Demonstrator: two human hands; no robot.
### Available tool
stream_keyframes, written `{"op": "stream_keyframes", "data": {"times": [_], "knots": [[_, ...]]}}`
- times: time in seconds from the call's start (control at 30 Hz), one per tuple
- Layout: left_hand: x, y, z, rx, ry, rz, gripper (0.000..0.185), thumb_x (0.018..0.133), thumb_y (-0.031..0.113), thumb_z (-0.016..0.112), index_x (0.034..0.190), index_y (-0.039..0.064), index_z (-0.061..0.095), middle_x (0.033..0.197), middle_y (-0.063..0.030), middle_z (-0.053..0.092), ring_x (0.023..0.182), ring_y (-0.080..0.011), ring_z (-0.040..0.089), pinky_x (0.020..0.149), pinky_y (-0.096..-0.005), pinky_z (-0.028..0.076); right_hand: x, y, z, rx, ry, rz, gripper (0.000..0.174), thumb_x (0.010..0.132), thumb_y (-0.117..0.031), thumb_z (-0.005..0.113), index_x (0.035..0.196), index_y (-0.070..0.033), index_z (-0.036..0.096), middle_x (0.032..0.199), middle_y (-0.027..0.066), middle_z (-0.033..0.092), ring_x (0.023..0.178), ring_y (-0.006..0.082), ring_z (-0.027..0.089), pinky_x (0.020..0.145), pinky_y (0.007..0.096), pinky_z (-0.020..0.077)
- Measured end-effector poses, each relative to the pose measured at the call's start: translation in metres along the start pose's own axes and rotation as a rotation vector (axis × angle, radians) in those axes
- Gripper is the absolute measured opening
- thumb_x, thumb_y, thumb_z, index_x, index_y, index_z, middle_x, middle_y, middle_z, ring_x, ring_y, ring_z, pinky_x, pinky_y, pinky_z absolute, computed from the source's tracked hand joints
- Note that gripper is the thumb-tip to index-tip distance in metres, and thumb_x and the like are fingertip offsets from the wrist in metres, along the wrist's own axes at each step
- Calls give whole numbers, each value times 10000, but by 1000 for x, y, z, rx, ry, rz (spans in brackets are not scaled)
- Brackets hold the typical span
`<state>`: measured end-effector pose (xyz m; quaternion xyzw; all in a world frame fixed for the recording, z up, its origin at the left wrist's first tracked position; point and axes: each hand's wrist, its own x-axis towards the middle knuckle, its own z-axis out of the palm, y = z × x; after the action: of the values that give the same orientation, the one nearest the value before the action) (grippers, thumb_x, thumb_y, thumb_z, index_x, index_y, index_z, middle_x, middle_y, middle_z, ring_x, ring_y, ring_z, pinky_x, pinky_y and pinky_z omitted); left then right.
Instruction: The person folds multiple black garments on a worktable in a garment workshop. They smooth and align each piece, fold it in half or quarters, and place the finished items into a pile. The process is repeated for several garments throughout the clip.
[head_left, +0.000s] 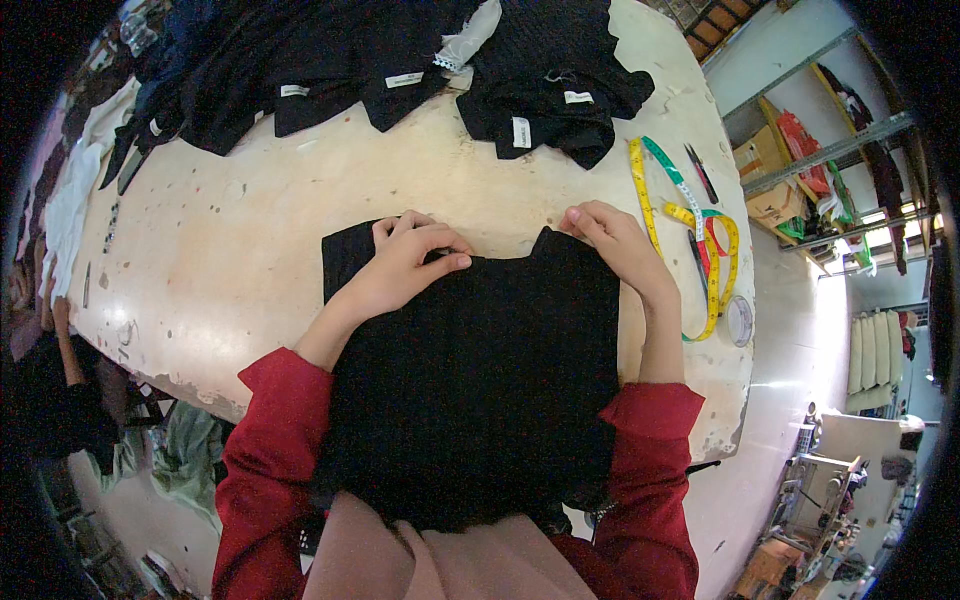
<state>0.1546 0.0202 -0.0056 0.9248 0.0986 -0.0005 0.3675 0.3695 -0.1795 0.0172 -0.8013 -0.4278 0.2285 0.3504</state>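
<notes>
A black fabric garment (472, 375) lies spread over the near edge of the worktable (247, 202) and hangs down toward my body. At its upper left edge is my left hand (409, 262), thumb and forefinger together on the cloth's border, the other fingers curled over it. My right hand (607, 236) pinches the upper right corner between thumb and fingers. Between the two hands the top edge dips in a shallow curve. Beyond them, black garments (322, 60) with white labels lie in a row along the far side.
To the right lie a yellow, green and white tape measure (712, 262), a pair of dark tweezers or snips (701, 172) and a clear round roll (739, 321). White cloth (86, 165) lies at the left, near another person's arm (69, 345). Shelves with cardboard boxes (765, 176) stand beyond the right edge.
</notes>
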Motion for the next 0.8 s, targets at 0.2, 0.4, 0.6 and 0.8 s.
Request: {"op": "stream_keyframes", "data": {"times": [0.2, 0.4, 0.6, 0.8], "knots": [[-1, 1, 1, -3, 17, 22, 225, 946, 327, 593, 1076, 161, 669, 1106, 6, 614, 1190, -183, 422, 1062, -425, 173, 0, 1, 4, -11, -104, -60, 350, 944, -338, 602, 924, 9, 641, 797, 151, 657, 720, 206, 594, 668, 353, 457], [-2, -1, -4, -28, -7, 27, 227, 946, 326, 594, 1074, 151, 663, 1094, 8, 611, 1153, -179, 431, 1053, -409, 186, -6, -10, -4, -24, -40, -122, 289, 945, -301, 607, 898, -16, 615, 695, 139, 609, 619, 196, 536, 610, 347, 432], [1, -1, -7, -41, -1, 21, 208, 960, 278, 579, 1080, 126, 658, 1091, -10, 618, 1094, -189, 498, 1020, -353, 296, 0, 4, 1, -171, 73, -223, 317, 947, -327, 590, 902, -14, 605, 706, 177, 615, 620, 289, 587, 612, 380, 443], [-2, -22, -57, -504, 287, 5, 302, 981, 274, 534, 1156, 46, 627, 1108, -20, 627, 1053, -113, 538, 931, -282, 425, -4, 7, -12, -195, -17, -25, 382, 927, -394, 598, 966, -18, 655, 815, 195, 658, 723, 277, 630, 694, 362, 476]]}}
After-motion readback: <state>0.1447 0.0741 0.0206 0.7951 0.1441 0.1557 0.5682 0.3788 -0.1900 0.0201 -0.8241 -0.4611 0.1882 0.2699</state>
